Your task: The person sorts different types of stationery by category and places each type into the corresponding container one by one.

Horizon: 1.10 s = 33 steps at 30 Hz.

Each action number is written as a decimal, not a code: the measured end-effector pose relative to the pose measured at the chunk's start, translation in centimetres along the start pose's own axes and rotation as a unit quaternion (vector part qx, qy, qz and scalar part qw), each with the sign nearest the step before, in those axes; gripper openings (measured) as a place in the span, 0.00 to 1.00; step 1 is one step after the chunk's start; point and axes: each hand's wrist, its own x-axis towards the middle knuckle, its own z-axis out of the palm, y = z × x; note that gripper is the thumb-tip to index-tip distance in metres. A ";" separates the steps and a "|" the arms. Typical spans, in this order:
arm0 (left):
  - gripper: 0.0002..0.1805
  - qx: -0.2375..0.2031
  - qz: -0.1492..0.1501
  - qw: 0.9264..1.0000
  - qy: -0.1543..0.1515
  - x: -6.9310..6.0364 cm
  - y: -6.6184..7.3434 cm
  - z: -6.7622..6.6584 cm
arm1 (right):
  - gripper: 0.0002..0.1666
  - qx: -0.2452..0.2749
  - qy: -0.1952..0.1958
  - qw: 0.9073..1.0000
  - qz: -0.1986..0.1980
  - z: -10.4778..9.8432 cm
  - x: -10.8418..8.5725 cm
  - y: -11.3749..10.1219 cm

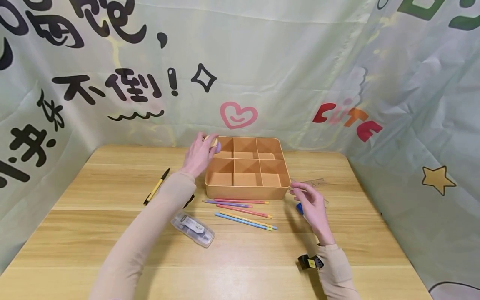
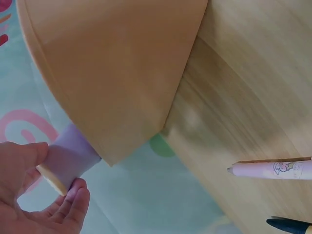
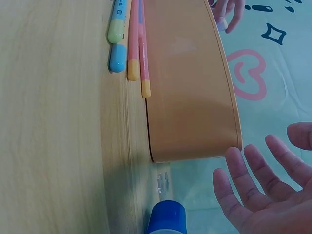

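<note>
The left hand [image 1: 198,155] is at the back left corner of an orange-tan organizer box [image 1: 247,192] with six compartments. Thumb and fingertips pinch a small purple and cream object [image 2: 73,153], held at the box's rim in the left wrist view. Beside the box's front right corner is the right hand [image 1: 311,204], its fingers spread and slightly bent, holding nothing; in the right wrist view its fingertips [image 3: 234,152] are close to the corner, and whether they touch it I cannot tell. All compartments that show hold nothing.
Several pink, purple, yellow and blue pencils [image 1: 243,221] lie before the box. Left are a yellow-black pen [image 1: 156,186] and a clear case [image 1: 193,228]. A blue-capped item [image 1: 299,208], a transparent ruler [image 1: 315,182] and a black object [image 1: 308,261] lie right.
</note>
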 end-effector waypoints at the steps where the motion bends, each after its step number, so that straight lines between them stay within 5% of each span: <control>1: 0.24 0.002 -0.002 1.000 -0.003 0.1 0.0 0.1 | 0.19 0.000 0.001 1.000 0.000 0.0 0.0 0.0; 10: 0.24 0.010 -0.038 0.999 -0.034 1.3 0.4 0.8 | 0.19 -0.009 0.001 1.000 -0.001 0.1 0.0 -0.2; 19: 0.25 0.050 -0.061 0.995 -0.062 1.2 0.5 1.3 | 0.19 -0.005 0.001 1.000 -0.006 0.0 0.1 -0.2; 33: 0.24 0.040 -0.076 0.994 -0.062 1.3 1.0 2.7 | 0.19 -0.001 0.001 1.000 -0.001 -0.1 -0.1 -0.1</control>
